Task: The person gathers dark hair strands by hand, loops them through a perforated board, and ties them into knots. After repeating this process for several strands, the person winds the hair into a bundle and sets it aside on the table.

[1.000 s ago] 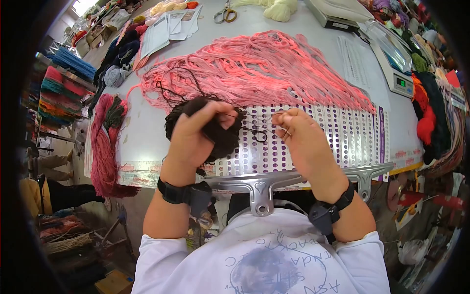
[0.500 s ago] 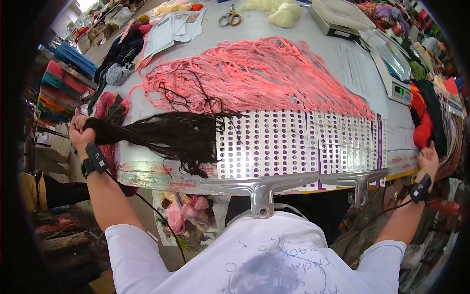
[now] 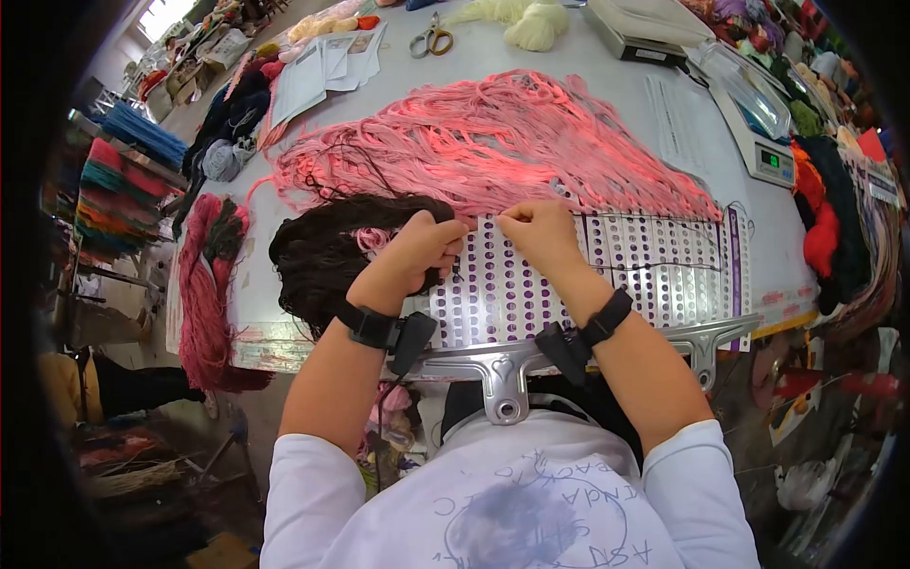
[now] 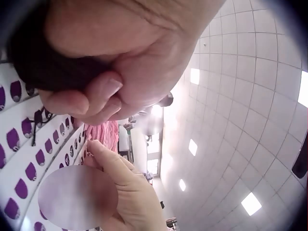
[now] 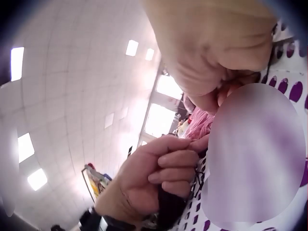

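Note:
In the head view a dark brown yarn skein [image 3: 327, 251] lies in a loose loop over the left part of the table. My left hand [image 3: 417, 248] grips its right end, fingers curled round the yarn. Close to its right, my right hand [image 3: 548, 237] has thumb and fingers pinched on a thin dark strand [image 3: 654, 266] that trails off rightward over the white cards [image 3: 512, 303] with purple dots. Dark yarn [image 4: 33, 57] also shows inside the left fist in the left wrist view. The right fingertips are partly hidden in the right wrist view.
A wide spread of pink yarn [image 3: 493, 142] lies behind the hands. Silver clips [image 3: 502, 365] stand along the front edge. Scissors [image 3: 431, 40], papers [image 3: 327, 66] and a digital scale [image 3: 773, 161] sit farther back. A rose skein [image 3: 201, 284] hangs over the left edge.
My hands spread wide apart, the left stretching the dark skein out leftward, then came back together at the middle. The skein now lies looped, with loose strands trailing right.

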Demonstrator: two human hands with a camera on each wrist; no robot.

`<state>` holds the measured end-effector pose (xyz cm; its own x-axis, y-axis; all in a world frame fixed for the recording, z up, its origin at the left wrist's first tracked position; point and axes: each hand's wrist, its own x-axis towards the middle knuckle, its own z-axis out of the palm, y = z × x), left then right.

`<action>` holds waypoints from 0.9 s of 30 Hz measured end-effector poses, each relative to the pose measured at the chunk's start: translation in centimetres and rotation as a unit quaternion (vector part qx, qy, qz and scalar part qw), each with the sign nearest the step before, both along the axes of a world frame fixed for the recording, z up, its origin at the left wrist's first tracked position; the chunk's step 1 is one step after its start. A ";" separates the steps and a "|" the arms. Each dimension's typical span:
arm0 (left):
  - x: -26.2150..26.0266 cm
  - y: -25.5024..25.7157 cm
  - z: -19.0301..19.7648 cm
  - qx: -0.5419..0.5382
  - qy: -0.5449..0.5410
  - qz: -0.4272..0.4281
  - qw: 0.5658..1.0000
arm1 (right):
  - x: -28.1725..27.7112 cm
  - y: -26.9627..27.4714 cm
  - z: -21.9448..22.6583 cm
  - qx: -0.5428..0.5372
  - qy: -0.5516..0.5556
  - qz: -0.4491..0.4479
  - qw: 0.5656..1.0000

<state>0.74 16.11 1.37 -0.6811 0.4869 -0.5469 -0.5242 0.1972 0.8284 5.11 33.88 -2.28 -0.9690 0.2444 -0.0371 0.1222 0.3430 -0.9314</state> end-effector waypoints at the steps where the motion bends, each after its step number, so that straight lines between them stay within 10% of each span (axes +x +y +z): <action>1: -0.3 0.4 -0.3 -0.022 0.023 0.000 0.999 | -0.1 -0.2 -0.3 0.046 0.009 -0.010 0.999; 8: -1.6 2.1 -1.0 -0.148 0.132 -0.051 0.979 | 0.0 -0.5 -0.4 0.053 -0.008 -0.038 0.998; 13: -1.7 2.1 -0.6 -0.125 0.129 -0.054 0.982 | 2.2 -1.9 -0.5 0.267 0.105 0.042 0.957; 19: -1.6 1.5 -1.6 -0.120 0.124 -0.029 0.984 | 2.0 -0.4 -0.7 0.144 0.146 0.056 0.977; 24: -2.6 -2.4 -0.7 0.148 0.042 0.175 0.972 | 2.3 0.8 0.4 0.294 0.064 0.051 0.952; 27: -2.1 -2.7 0.4 0.279 -0.006 0.136 0.951 | 1.7 0.5 0.4 0.343 0.070 0.061 0.935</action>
<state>-1.40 13.43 1.78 -0.8187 0.5098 -0.2643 -0.5031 -0.4149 0.7582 6.83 34.40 -1.84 -0.9749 0.0520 0.2164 -0.0626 0.8690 -0.4908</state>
